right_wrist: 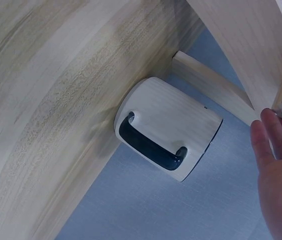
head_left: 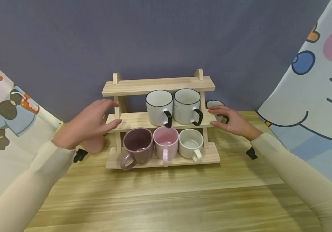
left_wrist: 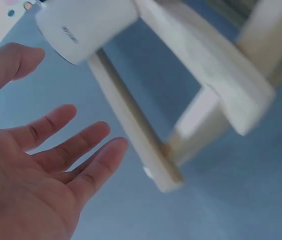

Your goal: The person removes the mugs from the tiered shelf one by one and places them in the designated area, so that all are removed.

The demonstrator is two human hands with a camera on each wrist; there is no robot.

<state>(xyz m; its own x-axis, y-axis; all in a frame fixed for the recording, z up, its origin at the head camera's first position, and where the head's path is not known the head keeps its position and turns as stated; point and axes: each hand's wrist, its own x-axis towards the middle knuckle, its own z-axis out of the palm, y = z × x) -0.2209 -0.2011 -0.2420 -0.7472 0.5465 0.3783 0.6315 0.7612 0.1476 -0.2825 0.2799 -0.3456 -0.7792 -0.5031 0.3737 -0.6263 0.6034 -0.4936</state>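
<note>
A three-tier wooden rack [head_left: 158,84] stands on the table. Its middle shelf bears two white mugs with black rims, a left one [head_left: 159,109] and a right one [head_left: 187,108]. Along the bottom shelf are a mauve mug [head_left: 138,146], a pink mug [head_left: 166,143] and a cream cup [head_left: 190,143]. My left hand [head_left: 92,120] is by the rack's left side, fingers spread and holding nothing. At the right end of the middle shelf, my right hand [head_left: 229,120] has its fingertips at the wood, apparently touching it. Behind that hand is another white mug [right_wrist: 168,125] with a black handle.
A pinkish object [head_left: 94,145] is partly hidden under my left wrist. Black clips sit at the left [head_left: 80,155] and right [head_left: 251,153]. A grey-blue cloth [head_left: 160,38] hangs behind the rack, with printed cloths at both sides. The wooden table [head_left: 166,203] extends toward me.
</note>
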